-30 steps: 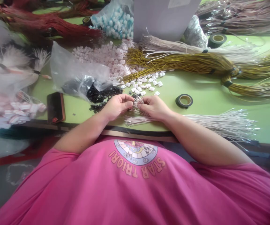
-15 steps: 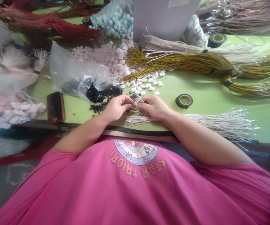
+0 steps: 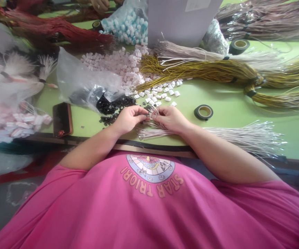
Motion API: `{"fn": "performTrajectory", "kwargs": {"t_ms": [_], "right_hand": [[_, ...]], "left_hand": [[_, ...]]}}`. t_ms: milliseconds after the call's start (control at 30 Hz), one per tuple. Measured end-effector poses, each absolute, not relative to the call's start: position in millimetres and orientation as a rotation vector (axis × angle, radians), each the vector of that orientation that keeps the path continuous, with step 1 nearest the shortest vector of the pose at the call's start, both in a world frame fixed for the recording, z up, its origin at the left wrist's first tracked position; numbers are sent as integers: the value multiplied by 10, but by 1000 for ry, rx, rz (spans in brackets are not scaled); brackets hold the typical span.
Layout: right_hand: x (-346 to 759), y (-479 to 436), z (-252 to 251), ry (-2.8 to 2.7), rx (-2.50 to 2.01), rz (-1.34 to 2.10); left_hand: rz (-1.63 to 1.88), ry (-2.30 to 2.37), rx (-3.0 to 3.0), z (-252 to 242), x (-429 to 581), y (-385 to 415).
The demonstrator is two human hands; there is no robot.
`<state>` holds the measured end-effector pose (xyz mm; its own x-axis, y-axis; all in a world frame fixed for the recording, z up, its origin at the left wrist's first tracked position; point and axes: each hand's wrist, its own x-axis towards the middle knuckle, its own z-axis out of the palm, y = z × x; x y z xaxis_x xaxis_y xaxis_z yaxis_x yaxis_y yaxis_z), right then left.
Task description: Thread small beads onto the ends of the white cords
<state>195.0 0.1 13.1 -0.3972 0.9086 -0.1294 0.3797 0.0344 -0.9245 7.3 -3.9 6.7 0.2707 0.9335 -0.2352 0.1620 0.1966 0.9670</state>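
My right hand is closed around the ends of several thin white wires, which fan out past its fingertips. My left hand is beside it, thumb and forefinger brought together close to the wire ends. Whatever small thing it pinches is too small to make out. Under my right forearm lies a larger bundle of white wires, its tips spreading to the right. Small black pieces are heaped just beyond my left hand, partly spilling from a clear plastic bag. Small white connector housings are scattered beyond both hands.
A roll of black tape lies right of my hands, and a phone to the left. Tied yellow wires stretch across behind. A grey box stands at the back. Another person's hand shows at the top.
My hands have hardly moved and keep their hold at the wire ends. At the top left, another person's hand has come into view.
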Motion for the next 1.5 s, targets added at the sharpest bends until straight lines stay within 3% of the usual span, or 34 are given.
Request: {"fn": "performTrajectory", "kwargs": {"t_ms": [433, 567, 700, 833, 1000, 1500], "right_hand": [[1930, -1, 94, -1767, -1371, 1307], [1942, 9, 107, -1590, -1391, 1432], [1961, 18, 122, -1513, -1355, 1547], [1958, 9, 143, -1497, -1354, 1598], [1946, 2, 136, -1559, -1368, 1548], [1926, -42, 174, -1595, -1305, 1515]], "left_hand": [[814, 1234, 1743, 14, 88, -25], [828, 1328, 1895, 72, 7, -22], [842, 1326, 1624, 132, -55, -20], [849, 1004, 1140, 196, -59, -24], [778, 881, 1023, 204, -25, -48], [760, 1270, 1724, 153, 59, -133]]}}
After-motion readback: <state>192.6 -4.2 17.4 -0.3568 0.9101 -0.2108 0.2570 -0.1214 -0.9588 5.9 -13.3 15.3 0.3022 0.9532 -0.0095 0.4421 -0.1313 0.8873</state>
